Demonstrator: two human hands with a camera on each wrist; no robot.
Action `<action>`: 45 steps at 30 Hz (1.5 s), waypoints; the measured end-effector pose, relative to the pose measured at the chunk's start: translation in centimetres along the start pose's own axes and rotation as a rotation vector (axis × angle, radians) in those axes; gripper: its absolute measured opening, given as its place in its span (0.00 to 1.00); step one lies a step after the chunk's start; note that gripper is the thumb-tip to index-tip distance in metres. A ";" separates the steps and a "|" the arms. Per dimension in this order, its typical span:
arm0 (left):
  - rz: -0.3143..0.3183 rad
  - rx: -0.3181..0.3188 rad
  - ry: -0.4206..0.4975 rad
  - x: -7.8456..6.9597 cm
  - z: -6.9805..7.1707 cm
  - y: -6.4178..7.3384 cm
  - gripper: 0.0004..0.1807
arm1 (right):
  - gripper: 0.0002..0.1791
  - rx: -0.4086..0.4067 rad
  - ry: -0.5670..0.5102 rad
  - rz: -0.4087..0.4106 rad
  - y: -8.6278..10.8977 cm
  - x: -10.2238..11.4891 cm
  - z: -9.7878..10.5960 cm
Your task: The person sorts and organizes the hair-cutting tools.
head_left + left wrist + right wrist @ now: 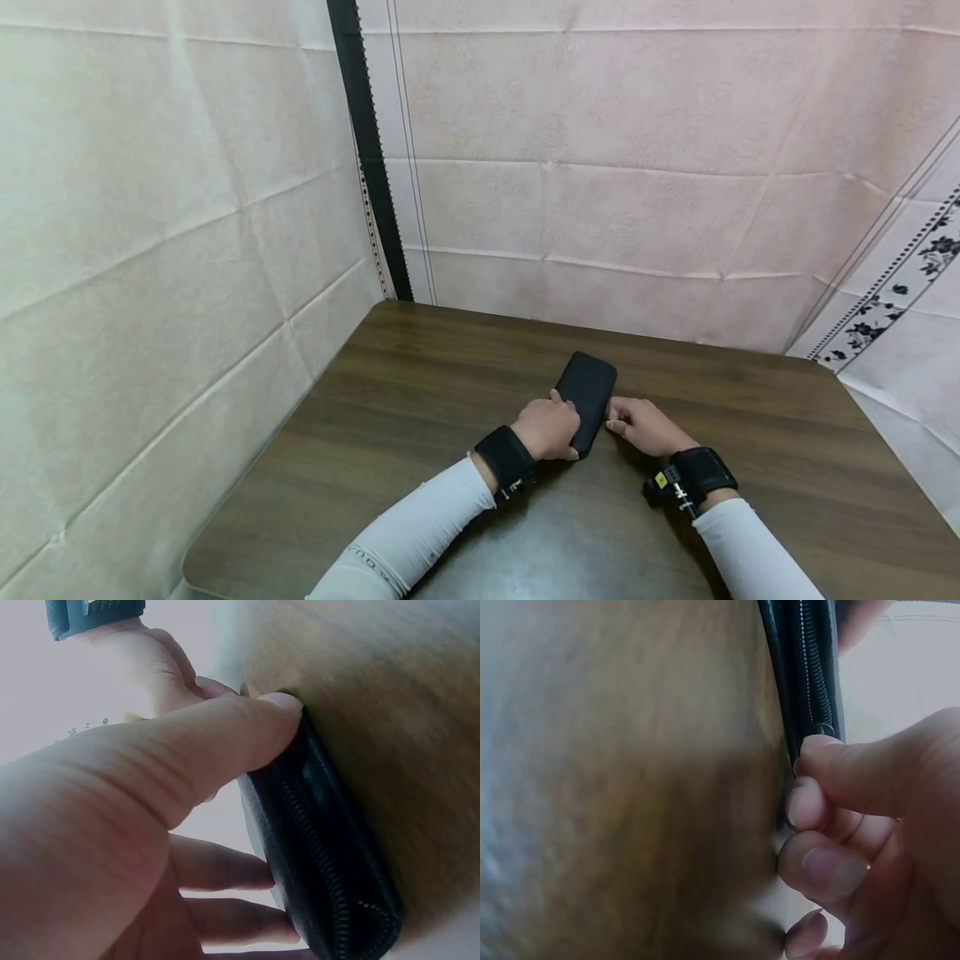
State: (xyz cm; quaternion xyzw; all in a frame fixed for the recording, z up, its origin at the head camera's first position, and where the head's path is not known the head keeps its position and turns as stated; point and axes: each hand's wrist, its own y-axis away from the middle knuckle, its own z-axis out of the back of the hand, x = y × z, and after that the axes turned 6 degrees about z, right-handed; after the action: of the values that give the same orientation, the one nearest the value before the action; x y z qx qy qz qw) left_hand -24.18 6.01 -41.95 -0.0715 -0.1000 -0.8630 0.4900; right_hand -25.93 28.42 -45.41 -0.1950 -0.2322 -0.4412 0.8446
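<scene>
A black zip wallet [587,382] with a leathery surface is held over the wooden table, its broad face toward the head camera. My left hand [547,427] grips its near left part, thumb [247,727] on the near end and fingers along the other face. Along the wallet's edge runs a zipper [319,855], its teeth visible in both wrist views. At the right edge, my right hand [647,425] pinches the zipper pull between thumb [847,761] and curled forefinger; the pull itself is mostly hidden by the fingertips.
The brown wooden table [360,433] has rounded corners. Pale creased cloth [600,167] hangs behind it and on the left, with a dark strip [371,150] at the corner. Black bands with small cameras [660,487] sit on the wrists, below white sleeves [405,533].
</scene>
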 end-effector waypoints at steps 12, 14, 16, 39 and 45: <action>0.003 0.012 0.000 -0.1 0.0 0.0 0.43 | 0.11 0.031 -0.014 0.021 0.3 -0.1 -0.3; 0.004 0.015 0.004 -0.1 0.1 0.0 0.43 | 0.11 0.031 -0.014 0.021 0.3 0.0 -0.2; 0.004 0.017 0.008 0.0 0.1 0.0 0.42 | 0.11 0.028 -0.010 0.017 0.3 0.1 -0.2; 0.000 0.011 -0.011 -0.1 0.3 0.1 0.43 | 0.11 0.049 -0.046 0.016 0.7 0.3 -0.5; 0.000 -0.007 -0.030 -0.1 0.1 0.1 0.43 | 0.12 0.053 -0.060 0.045 0.8 0.5 -0.6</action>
State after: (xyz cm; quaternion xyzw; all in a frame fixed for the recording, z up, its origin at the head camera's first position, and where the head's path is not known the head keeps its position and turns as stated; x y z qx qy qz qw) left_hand -24.04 6.03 -41.87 -0.0863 -0.1043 -0.8622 0.4881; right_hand -24.89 28.19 -45.72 -0.1908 -0.2643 -0.4096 0.8520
